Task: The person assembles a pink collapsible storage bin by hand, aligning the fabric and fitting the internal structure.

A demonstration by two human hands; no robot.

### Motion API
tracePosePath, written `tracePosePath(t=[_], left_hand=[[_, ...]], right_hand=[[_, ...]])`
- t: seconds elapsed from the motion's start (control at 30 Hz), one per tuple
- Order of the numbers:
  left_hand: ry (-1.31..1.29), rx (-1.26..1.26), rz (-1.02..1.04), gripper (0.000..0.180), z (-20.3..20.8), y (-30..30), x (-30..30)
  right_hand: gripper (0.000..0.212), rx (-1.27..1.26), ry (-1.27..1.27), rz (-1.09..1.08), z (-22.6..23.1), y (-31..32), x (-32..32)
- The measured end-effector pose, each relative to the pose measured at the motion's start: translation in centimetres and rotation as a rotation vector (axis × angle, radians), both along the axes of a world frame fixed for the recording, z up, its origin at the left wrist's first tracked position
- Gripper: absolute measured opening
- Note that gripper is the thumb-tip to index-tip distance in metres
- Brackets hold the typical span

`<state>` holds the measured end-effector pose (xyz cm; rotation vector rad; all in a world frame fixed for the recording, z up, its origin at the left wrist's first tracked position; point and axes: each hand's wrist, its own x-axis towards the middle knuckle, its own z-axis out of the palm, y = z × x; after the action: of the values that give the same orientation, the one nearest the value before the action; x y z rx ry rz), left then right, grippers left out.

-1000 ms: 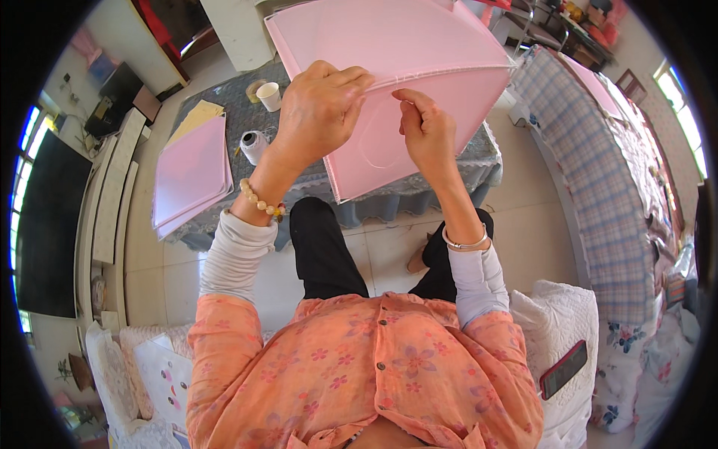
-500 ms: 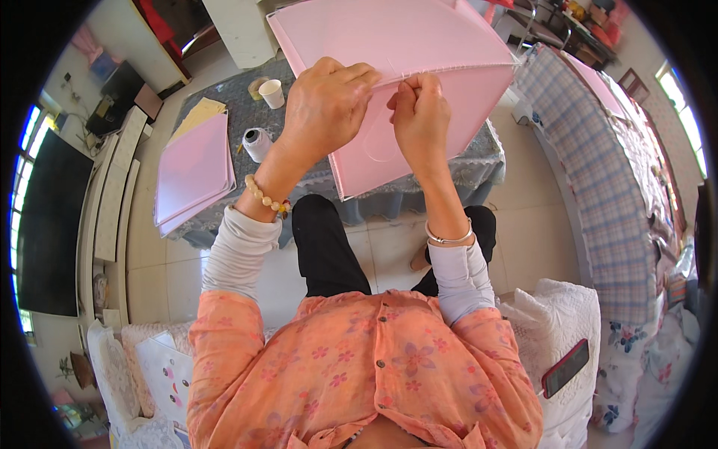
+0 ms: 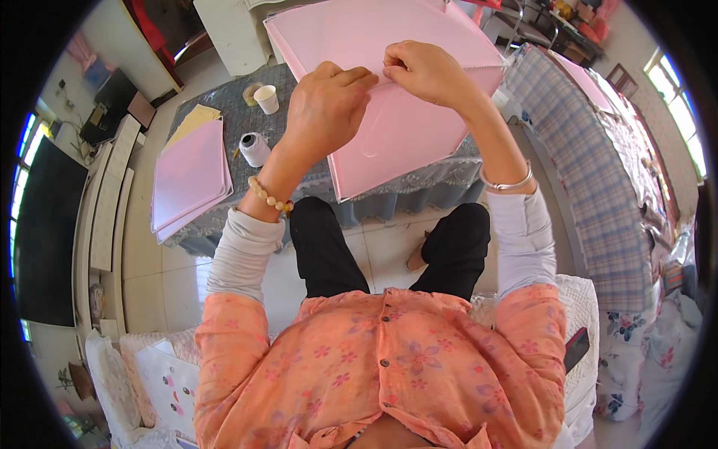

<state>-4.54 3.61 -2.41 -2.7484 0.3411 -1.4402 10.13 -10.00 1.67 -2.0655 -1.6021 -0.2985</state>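
A large pink box-like piece made of stiff panels [image 3: 419,127] stands on the cloth-covered table, with pale stitching along the edge where two panels meet. My left hand [image 3: 329,105] pinches that seam, its fingers curled over the edge. Just right of it, above the same seam, my right hand [image 3: 430,71] is closed in a pinch; whatever is between its fingertips is too small to make out. A cone of white thread [image 3: 254,150] stands on the table left of my left forearm.
On the table's left lie a stack of pink sheets [image 3: 191,176] and tan sheets [image 3: 196,124]. A white paper cup [image 3: 266,99] and a tape roll [image 3: 252,94] stand behind the thread. A plaid-covered bed [image 3: 598,179] is at the right; a phone [image 3: 577,349] lies beside me.
My right hand has moved up and turned over the seam, its elbow swinging outward to the right. My left hand keeps its hold on the panel edge.
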Motion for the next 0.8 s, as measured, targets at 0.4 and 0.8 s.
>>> tracePosePath(t=[0.4,0.8], left_hand=[[0.0,0.003,-0.028,0.025,0.2,-0.1,0.2],[0.011,0.045,-0.011,0.023,0.2,0.3,0.3]], right_hand=[[0.02,0.537,0.612,0.01,0.3,1.5,3.1],[0.011,0.602,0.418,-0.043,-1.2,-3.1,0.3]])
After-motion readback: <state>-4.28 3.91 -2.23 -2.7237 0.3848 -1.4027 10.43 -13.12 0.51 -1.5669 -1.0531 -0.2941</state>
